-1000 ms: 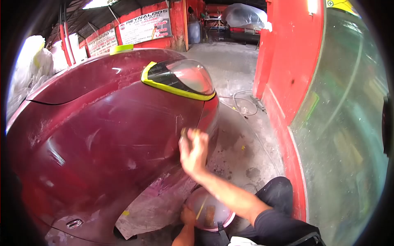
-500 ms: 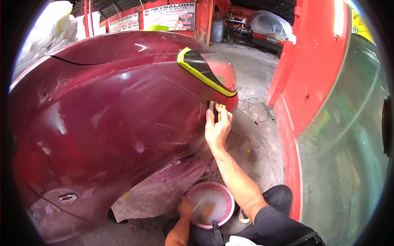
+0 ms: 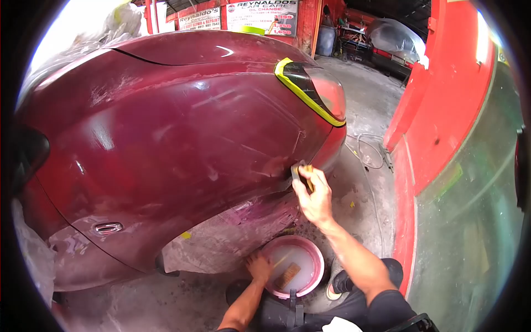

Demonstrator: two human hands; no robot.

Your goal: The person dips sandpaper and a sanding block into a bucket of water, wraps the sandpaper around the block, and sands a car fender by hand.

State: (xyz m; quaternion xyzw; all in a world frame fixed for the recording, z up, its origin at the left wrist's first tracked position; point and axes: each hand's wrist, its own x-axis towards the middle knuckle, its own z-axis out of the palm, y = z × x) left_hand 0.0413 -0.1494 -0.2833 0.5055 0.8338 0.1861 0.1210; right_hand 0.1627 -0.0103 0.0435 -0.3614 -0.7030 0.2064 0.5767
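Note:
My right hand (image 3: 315, 198) is closed on a small sanding block (image 3: 299, 176), grey on its outer side with yellow showing between the fingers. The block is against the lower rear of the maroon car panel (image 3: 210, 144), below the headlight (image 3: 329, 91) edged with yellow-green tape (image 3: 301, 95). Down low, my left hand (image 3: 259, 266) rests at the left rim of a pink basin (image 3: 319, 265), fingers apart. Cloudy water fills the basin, with a brown block (image 3: 287, 275) and a thin pale stick in it.
A plastic sheet (image 3: 204, 249) covers the wheel area. To the right stand a red post (image 3: 437, 116) and a greenish glass panel (image 3: 470, 221). A hose (image 3: 368, 152) lies on the concrete floor. Behind are signs (image 3: 263, 19) and a plastic-covered car (image 3: 395, 41).
My right hand has moved down the panel with the sanding block, away from the headlight. My left hand has shifted up along the basin rim. The view has turned slightly left.

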